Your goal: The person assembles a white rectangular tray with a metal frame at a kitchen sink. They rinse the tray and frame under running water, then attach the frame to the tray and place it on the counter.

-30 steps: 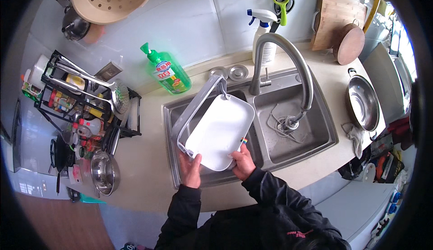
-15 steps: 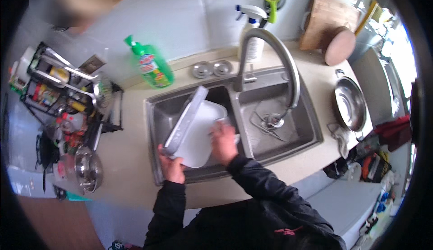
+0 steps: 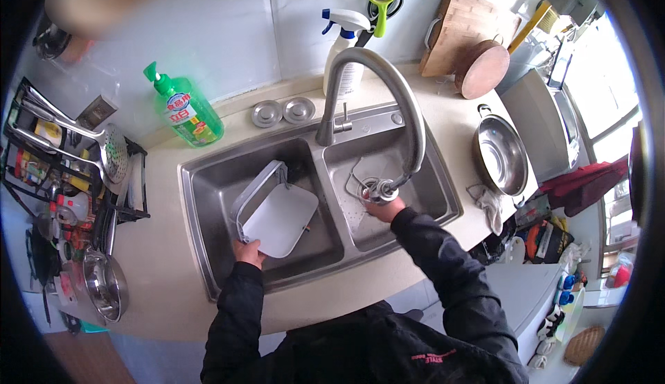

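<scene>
Grey-handled white tray [image 3: 285, 219], pinched at seven o'clock, seems steadied by the left hand [image 3: 249, 252]; the right hand [image 3: 389, 209] grips the faucet head [image 3: 381, 190] toward three.

The handled container [image 3: 287, 219] lay in the left basin [image 3: 218, 190] of the double sink [image 3: 374, 122], while the faucet [image 3: 417, 120] rose at the sink's twelve o'clock and arched over the right basin [image 3: 353, 228]. Behind the sink, the spray bottle [image 3: 355, 73] stood at twelve, two drain covers [image 3: 267, 114] lay side by side at eleven, and the pump bottle [image 3: 188, 116] was at ten. The cutting board [image 3: 460, 27] leaned at one behind the round board [image 3: 481, 70], the pan [image 3: 500, 154] and cloth [image 3: 488, 207] lay toward three, and the condiment rack [image 3: 145, 184] and bowl [image 3: 111, 294] sat at nine and eight.
</scene>
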`<state>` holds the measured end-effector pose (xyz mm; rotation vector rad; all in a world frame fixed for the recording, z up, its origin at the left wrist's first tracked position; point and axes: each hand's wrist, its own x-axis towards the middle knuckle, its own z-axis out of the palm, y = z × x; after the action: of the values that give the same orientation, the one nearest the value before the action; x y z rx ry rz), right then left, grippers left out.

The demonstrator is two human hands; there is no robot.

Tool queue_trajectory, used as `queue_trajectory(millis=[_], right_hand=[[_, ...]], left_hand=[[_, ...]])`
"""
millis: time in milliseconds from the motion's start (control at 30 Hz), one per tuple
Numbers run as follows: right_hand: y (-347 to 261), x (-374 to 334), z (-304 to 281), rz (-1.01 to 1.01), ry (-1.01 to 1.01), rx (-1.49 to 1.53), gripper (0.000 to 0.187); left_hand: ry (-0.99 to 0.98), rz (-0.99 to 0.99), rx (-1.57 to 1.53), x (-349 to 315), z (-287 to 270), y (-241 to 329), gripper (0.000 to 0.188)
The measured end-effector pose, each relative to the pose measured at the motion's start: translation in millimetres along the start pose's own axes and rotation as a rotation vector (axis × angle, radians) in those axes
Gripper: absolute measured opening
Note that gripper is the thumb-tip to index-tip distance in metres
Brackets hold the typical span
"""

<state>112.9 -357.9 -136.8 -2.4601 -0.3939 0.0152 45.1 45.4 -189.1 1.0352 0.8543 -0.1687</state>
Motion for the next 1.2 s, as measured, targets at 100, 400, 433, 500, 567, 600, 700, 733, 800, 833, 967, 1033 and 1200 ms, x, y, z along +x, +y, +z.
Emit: queue_trajectory(millis=[100, 400, 433, 500, 567, 600, 700, 733, 800, 833, 967, 1033, 1200], right_hand=[[66.5, 17.1, 7.9, 0.18, -0.367, -0.193, 0.028], [107.2, 35.4, 33.8, 0.484, -0.654, -0.396, 0.03], [106.6, 36.2, 36.3, 0.495, -0.66, -0.382, 0.029], [107.6, 36.8, 38.3, 0.466, -0.656, -0.384, 0.028], [112.3, 38.5, 36.1, 0.465, -0.681, -0.353, 0.028], [115.6, 39.3, 34.0, 0.471, -0.7, -0.333, 0.028], [126.5, 38.4, 26.8, 0.287, -0.709, -0.352, 0.028], [128.2, 37.3, 26.6, 0.292, -0.717, -0.352, 0.028], [128.2, 34.1, 30.1, 0.301, -0.702, -0.363, 0.027], [126.8, 32.5, 33.4, 0.332, -0.699, -0.36, 0.027], [118.1, 32.2, 44.1, 0.331, -0.703, -0.314, 0.028], [117.9, 39.6, 37.4, 0.302, -0.649, -0.236, 0.03], [120.0, 67.6, -15.1, 0.131, -0.678, 0.152, 0.03]], left_hand=[[-0.021, -0.077, -0.04, 5.2, 1.1, -9.7, 0.048], [0.489, -0.159, 0.143, -45.9, 33.0, -23.7, 0.056], [0.613, -0.139, 0.179, -51.8, 41.3, -24.5, 0.056], [0.561, 0.055, 0.326, -69.1, 60.2, -27.9, 0.054], [0.591, 0.294, 0.282, -87.2, 90.5, -40.8, 0.043], [0.491, 0.328, 0.288, -94.6, 107.3, -45.2, 0.038], [0.217, 0.339, 0.288, -111.8, 159.7, -56.8, 0.021], [0.127, 0.334, 0.311, -115.2, 177.1, -60.6, 0.016], [0.053, 0.352, 0.323, -123.2, 207.2, -68.9, 0.012], [0.023, 0.334, 0.372, -127.0, 218.6, -71.9, 0.013], [-0.091, 0.216, 0.504, -143.5, 242.6, -86.8, 0.021], [-0.239, 0.22, 0.573, -143.1, 247.3, -93.6, 0.024], [-0.322, 0.565, 0.785, -111.8, 272.7, -119.4, 0.032]])
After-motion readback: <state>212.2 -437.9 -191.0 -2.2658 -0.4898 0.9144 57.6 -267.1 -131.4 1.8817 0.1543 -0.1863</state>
